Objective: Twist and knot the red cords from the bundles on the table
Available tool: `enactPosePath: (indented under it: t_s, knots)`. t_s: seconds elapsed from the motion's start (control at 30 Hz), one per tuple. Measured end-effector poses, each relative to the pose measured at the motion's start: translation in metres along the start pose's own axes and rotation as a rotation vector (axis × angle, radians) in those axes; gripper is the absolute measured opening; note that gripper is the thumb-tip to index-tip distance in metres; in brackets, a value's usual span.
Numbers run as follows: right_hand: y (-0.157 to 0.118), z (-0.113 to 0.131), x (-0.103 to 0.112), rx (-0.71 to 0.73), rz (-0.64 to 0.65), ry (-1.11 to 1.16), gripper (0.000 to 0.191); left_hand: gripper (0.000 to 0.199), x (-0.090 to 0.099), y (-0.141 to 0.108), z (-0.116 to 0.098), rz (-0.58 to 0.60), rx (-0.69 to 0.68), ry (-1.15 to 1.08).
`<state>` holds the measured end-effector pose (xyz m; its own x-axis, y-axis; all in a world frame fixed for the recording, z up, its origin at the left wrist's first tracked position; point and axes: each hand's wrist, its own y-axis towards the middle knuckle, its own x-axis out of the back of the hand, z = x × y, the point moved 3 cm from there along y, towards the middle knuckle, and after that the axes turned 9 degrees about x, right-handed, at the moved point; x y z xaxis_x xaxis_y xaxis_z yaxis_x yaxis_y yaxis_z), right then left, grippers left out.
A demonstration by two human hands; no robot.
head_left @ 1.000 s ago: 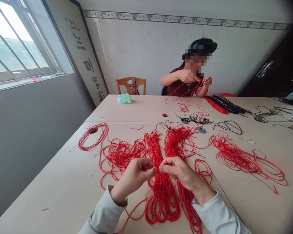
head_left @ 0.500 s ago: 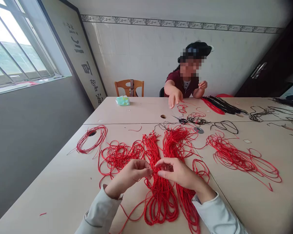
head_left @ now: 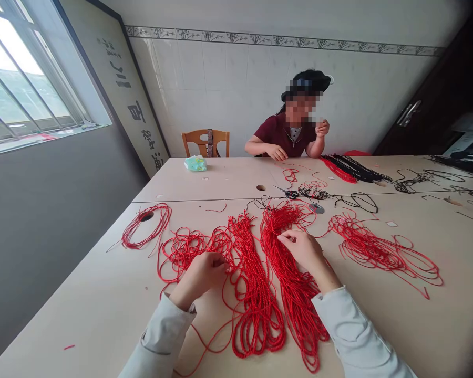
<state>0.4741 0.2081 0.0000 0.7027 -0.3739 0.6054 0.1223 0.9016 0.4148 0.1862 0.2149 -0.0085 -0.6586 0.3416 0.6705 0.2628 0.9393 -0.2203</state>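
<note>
My left hand (head_left: 207,274) is closed, its fingers curled on a thin red cord beside a loose red cord tangle (head_left: 187,249). My right hand (head_left: 302,251) is above the right bundle of red cords (head_left: 286,262), thumb and forefinger pinched on a red strand at the fingertips. Between the hands lies a second bundle of twisted red cords (head_left: 246,252), knotted at its far end and looped at the near end. What exactly sits inside the left fingers is mostly hidden.
A red cord coil (head_left: 128,231) lies left, another loose red heap (head_left: 372,244) right. Scissors (head_left: 291,194), black cords (head_left: 360,202) and a green packet (head_left: 196,163) lie farther back. Across the table (head_left: 102,299) sits a person (head_left: 276,134) in a dark red top.
My hands have parted from above the middle bundle: the right went right and away, the left slightly left. The person opposite has drawn an outstretched arm back to the table edge.
</note>
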Motion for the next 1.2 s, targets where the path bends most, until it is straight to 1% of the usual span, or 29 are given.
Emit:
enactPosePath:
  t_s: [0.07,0.1,0.17,0.23,0.27,0.3,0.33,0.37,0.43,0.47,0.5,0.53,0.63,0.67,0.7,0.73,0.8,0.9,0.97,1.1,1.17,1.2]
  knots:
    - [0.0,0.006,0.004,0.01,-0.049,0.044,0.036,0.021,0.0,0.0,0.0,-0.034,-0.01,0.013]
    - [0.0,0.01,0.007,0.013,-0.077,0.121,0.037,0.021,0.0,0.0,0.0,-0.048,-0.013,0.019]
    - [-0.002,0.019,0.013,0.008,-0.118,0.394,0.032,0.021,0.0,-0.001,0.0,-0.071,-0.019,0.028]
    - [-0.005,0.032,0.019,0.002,-0.119,0.717,0.021,0.02,0.0,-0.002,0.0,-0.085,-0.028,0.036]
    - [-0.008,0.039,0.02,0.004,-0.104,0.829,0.016,0.019,0.0,-0.003,-0.001,-0.091,-0.034,0.039]
    - [-0.011,0.045,0.022,0.006,-0.081,0.889,0.015,0.018,0.0,-0.004,-0.002,-0.104,-0.039,0.044]
    - [-0.013,0.051,0.023,0.009,-0.063,0.916,0.015,0.016,0.002,-0.006,-0.004,-0.144,-0.047,0.05]
    - [-0.016,0.057,0.024,0.007,-0.047,0.925,0.018,0.015,0.004,-0.008,-0.008,-0.214,-0.064,0.053]
    - [-0.022,0.065,0.023,0.002,-0.02,0.931,0.024,0.019,0.01,-0.016,-0.018,-0.395,-0.119,0.02]
    - [-0.025,0.069,0.022,0.004,0.003,0.941,0.026,0.021,0.012,-0.02,-0.024,-0.461,-0.15,-0.032]
    - [-0.028,0.074,0.02,0.014,0.038,0.958,0.028,0.023,0.011,-0.025,-0.031,-0.461,-0.171,-0.12]
    - [-0.031,0.078,0.017,0.027,0.093,0.979,0.028,0.025,0.008,-0.028,-0.036,-0.389,-0.172,-0.241]
    - [-0.042,0.096,0.003,0.076,0.317,1.037,0.023,0.032,-0.012,-0.036,-0.051,0.064,-0.115,-0.648]
    - [-0.046,0.102,-0.002,0.092,0.386,1.032,0.02,0.032,-0.018,-0.038,-0.054,0.151,-0.087,-0.757]
    - [-0.049,0.107,-0.007,0.113,0.438,1.0,0.017,0.032,-0.022,-0.039,-0.055,0.199,-0.062,-0.861]
    - [-0.052,0.112,-0.011,0.143,0.467,0.941,0.016,0.032,-0.025,-0.04,-0.055,0.214,-0.036,-0.952]
    - [-0.055,0.118,-0.018,0.219,0.464,0.772,0.017,0.03,-0.027,-0.039,-0.053,0.222,-0.001,-1.092]
    - [-0.057,0.12,-0.024,0.315,0.424,0.566,0.017,0.024,-0.025,-0.038,-0.051,0.263,0.012,-1.174]
    - [-0.058,0.119,-0.026,0.349,0.416,0.481,0.015,0.021,-0.023,-0.038,-0.051,0.277,0.004,-1.189]
    - [-0.059,0.119,-0.025,0.397,0.392,0.387,0.016,0.016,-0.021,-0.038,-0.05,0.248,-0.033,-1.167]
    - [-0.058,0.117,-0.022,0.353,0.315,0.395,0.014,0.014,-0.021,-0.038,-0.05,0.21,-0.047,-1.103]
    - [-0.056,0.114,-0.02,0.299,0.258,0.42,0.013,0.015,-0.021,-0.038,-0.05,0.187,-0.05,-1.068]
